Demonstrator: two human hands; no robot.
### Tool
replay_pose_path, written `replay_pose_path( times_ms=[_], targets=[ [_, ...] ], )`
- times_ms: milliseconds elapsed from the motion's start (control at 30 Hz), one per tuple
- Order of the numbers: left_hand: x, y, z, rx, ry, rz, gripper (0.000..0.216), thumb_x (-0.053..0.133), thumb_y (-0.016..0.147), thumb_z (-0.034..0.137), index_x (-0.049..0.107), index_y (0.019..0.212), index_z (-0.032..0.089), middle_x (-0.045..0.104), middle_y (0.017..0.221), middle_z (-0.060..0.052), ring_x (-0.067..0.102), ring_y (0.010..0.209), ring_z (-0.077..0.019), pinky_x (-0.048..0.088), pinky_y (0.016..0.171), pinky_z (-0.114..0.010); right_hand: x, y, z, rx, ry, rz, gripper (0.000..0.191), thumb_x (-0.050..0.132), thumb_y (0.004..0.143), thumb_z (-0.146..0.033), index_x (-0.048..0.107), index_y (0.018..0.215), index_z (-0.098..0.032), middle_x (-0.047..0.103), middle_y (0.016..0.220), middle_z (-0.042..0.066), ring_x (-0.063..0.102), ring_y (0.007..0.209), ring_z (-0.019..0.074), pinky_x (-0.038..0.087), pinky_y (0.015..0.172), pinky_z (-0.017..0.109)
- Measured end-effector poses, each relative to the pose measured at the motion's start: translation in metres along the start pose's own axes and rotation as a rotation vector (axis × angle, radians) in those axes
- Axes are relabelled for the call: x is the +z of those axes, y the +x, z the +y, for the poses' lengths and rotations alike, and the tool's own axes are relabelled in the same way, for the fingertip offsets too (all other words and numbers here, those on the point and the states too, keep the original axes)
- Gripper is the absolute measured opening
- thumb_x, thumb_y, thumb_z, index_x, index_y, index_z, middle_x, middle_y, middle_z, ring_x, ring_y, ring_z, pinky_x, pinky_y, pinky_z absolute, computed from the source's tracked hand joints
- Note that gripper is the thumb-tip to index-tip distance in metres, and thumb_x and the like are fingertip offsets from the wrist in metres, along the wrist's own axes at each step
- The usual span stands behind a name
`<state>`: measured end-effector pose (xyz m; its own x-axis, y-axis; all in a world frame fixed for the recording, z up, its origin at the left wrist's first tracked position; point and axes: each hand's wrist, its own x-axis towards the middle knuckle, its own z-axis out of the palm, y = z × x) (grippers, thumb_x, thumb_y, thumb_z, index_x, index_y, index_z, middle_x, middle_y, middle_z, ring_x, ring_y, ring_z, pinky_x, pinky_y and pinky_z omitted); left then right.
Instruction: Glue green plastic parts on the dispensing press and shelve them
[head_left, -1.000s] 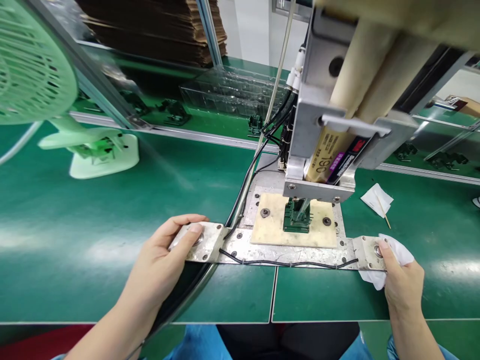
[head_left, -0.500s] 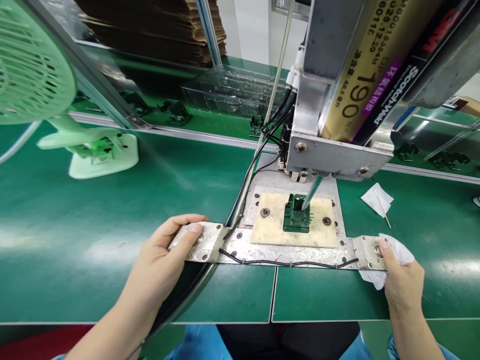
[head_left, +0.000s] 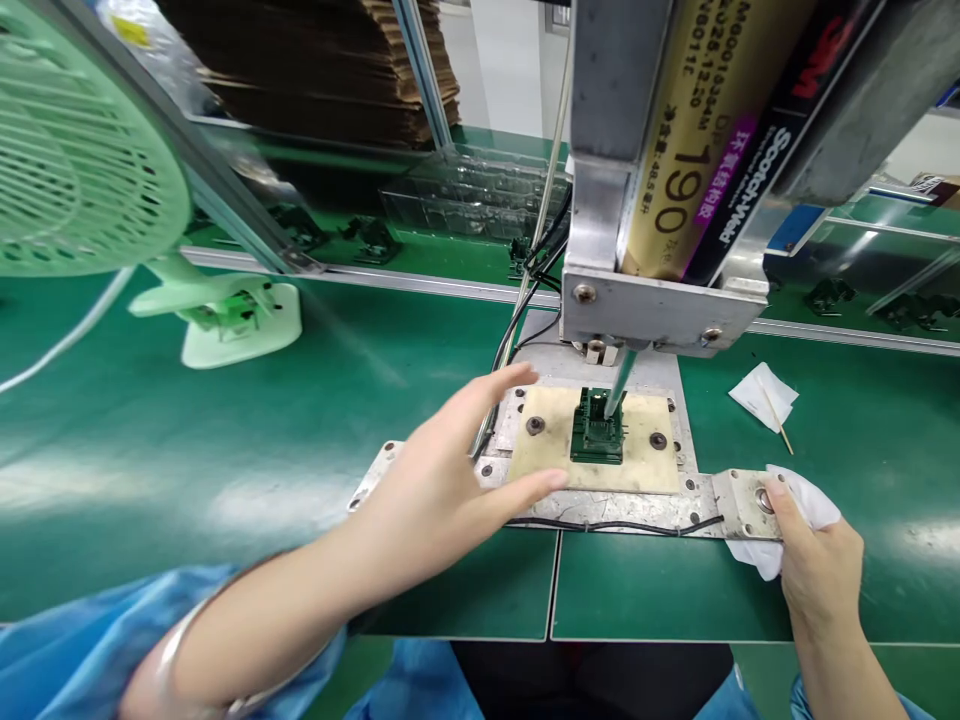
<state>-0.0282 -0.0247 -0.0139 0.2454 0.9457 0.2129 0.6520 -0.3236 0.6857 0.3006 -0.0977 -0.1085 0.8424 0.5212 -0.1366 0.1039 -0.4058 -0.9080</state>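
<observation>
**Hovering an open left hand beside the green part under the glue nozzle**

The left hand [head_left: 442, 490] is open, fingers spread and thumb apart, holding nothing. It hangs over the metal plate [head_left: 600, 508] at about eight o'clock from the small green part [head_left: 598, 430], with its fingertips pointing that way. The green part sits in the middle of a tan block [head_left: 551, 450] bolted to the plate, probably so that it lies square under the nozzle [head_left: 619, 385], whose tip is at the part's top edge.

The right hand [head_left: 817, 575] is curled around a white cloth [head_left: 814, 512], with its thumb on the round button [head_left: 763, 499] at the plate's four o'clock end. The cloth seems kept there for wiping.

Above, at twelve o'clock, a metal bracket [head_left: 652, 310] carries the glue cartridge [head_left: 694, 150] and overhangs the block, leaving only a low gap for reaching in. A black cable [head_left: 622, 527] runs along the plate's near edge.

On the green table [head_left: 225, 450] a pale green fan [head_left: 75, 150] stands at ten o'clock. A folded wipe [head_left: 759, 392] with a thin stick lies at two o'clock. Clear trays [head_left: 472, 195] and stacked cardboard [head_left: 322, 70] lie beyond.
</observation>
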Motion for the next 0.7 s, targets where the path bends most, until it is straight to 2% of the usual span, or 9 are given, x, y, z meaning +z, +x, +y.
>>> replay_pose_path(
  times_ms=[67, 133, 200, 300, 400, 467, 533, 633, 700],
  targets=[
    [0.012, 0.021, 0.006, -0.049, -0.035, -0.181, 0.092, 0.081, 0.065, 0.053, 0.044, 0.143, 0.022, 0.055, 0.146, -0.013, 0.053, 0.133, -0.0352, 0.045, 0.11, -0.049, 0.0, 0.001, 0.002, -0.007, 0.007, -0.015, 0.059, 0.082, 0.053, -0.058, 0.076, 0.092, -0.013, 0.075, 0.095, 0.012, 0.068, 0.095, 0.0348, 0.051, 0.077, 0.039],
    [0.026, 0.038, 0.005, -0.102, -0.088, -0.303, 0.086, 0.081, 0.066, 0.049, 0.049, 0.14, 0.019, 0.057, 0.143, -0.017, 0.054, 0.131, -0.0375, 0.046, 0.108, -0.054, -0.001, 0.002, 0.005, -0.037, 0.0, -0.036, 0.061, 0.082, 0.056, -0.061, 0.076, 0.093, -0.013, 0.075, 0.096, 0.013, 0.068, 0.096, 0.0351, 0.052, 0.075, 0.038],
    [0.038, 0.048, 0.001, -0.116, -0.228, -0.338, 0.071, 0.079, 0.07, 0.046, 0.058, 0.132, 0.017, 0.063, 0.136, -0.018, 0.058, 0.128, -0.0366, 0.047, 0.107, -0.055, -0.002, 0.002, 0.008, -0.063, -0.011, -0.057, 0.061, 0.081, 0.058, -0.063, 0.076, 0.093, -0.013, 0.075, 0.094, 0.013, 0.068, 0.094, 0.0345, 0.052, 0.073, 0.038],
    [0.042, 0.051, -0.003, -0.131, -0.472, -0.35, 0.058, 0.079, 0.073, 0.044, 0.065, 0.123, 0.019, 0.07, 0.126, -0.014, 0.066, 0.118, -0.0308, 0.051, 0.104, -0.05, -0.003, 0.002, 0.009, -0.089, -0.009, -0.073, 0.061, 0.081, 0.06, -0.065, 0.076, 0.092, -0.013, 0.075, 0.093, 0.012, 0.069, 0.091, 0.0333, 0.052, 0.074, 0.038],
    [0.033, 0.045, 0.004, -0.234, -0.486, -0.414, 0.041, 0.079, 0.073, 0.047, 0.074, 0.104, 0.021, 0.077, 0.102, -0.009, 0.074, 0.094, -0.0282, 0.061, 0.083, -0.041, -0.003, 0.001, 0.009, -0.107, 0.006, -0.075, 0.062, 0.08, 0.061, -0.066, 0.076, 0.093, -0.014, 0.075, 0.094, 0.011, 0.068, 0.092, 0.0331, 0.052, 0.079, 0.041],
    [0.024, 0.039, 0.012, -0.301, -0.489, -0.479, 0.032, 0.077, 0.074, 0.05, 0.077, 0.087, 0.02, 0.077, 0.086, -0.007, 0.074, 0.079, -0.0274, 0.061, 0.068, -0.036, -0.003, 0.001, 0.009, -0.105, 0.01, -0.078, 0.062, 0.08, 0.061, -0.066, 0.076, 0.095, -0.014, 0.075, 0.094, 0.011, 0.068, 0.092, 0.0325, 0.052, 0.079, 0.041],
    [0.018, 0.031, 0.02, -0.343, -0.541, -0.567, 0.032, 0.074, 0.075, 0.051, 0.077, 0.076, 0.02, 0.075, 0.076, -0.006, 0.072, 0.069, -0.0258, 0.059, 0.061, -0.034, -0.004, -0.001, 0.008, -0.113, 0.014, -0.073, 0.062, 0.081, 0.062, -0.065, 0.076, 0.098, -0.015, 0.075, 0.094, 0.01, 0.068, 0.092, 0.032, 0.052, 0.079, 0.041],
    [0.018, 0.01, 0.022, -0.361, -0.62, -0.629, 0.032, 0.071, 0.079, 0.051, 0.078, 0.08, 0.02, 0.074, 0.075, -0.007, 0.07, 0.065, -0.0244, 0.059, 0.058, -0.034, -0.005, -0.004, 0.006, -0.159, 0.027, -0.057, 0.059, 0.08, 0.065, -0.063, 0.076, 0.099, -0.015, 0.075, 0.095, 0.01, 0.067, 0.094, 0.0322, 0.052, 0.08, 0.042],
    [0.025, -0.01, 0.018, -0.319, -0.664, -0.481, 0.03, 0.074, 0.077, 0.046, 0.077, 0.094, 0.02, 0.075, 0.086, -0.008, 0.072, 0.074, -0.0248, 0.06, 0.064, -0.033, -0.006, -0.005, 0.005, -0.191, 0.035, -0.061, 0.054, 0.08, 0.067, -0.061, 0.076, 0.097, -0.016, 0.074, 0.094, 0.009, 0.067, 0.094, 0.0323, 0.052, 0.081, 0.043]
  ],
)
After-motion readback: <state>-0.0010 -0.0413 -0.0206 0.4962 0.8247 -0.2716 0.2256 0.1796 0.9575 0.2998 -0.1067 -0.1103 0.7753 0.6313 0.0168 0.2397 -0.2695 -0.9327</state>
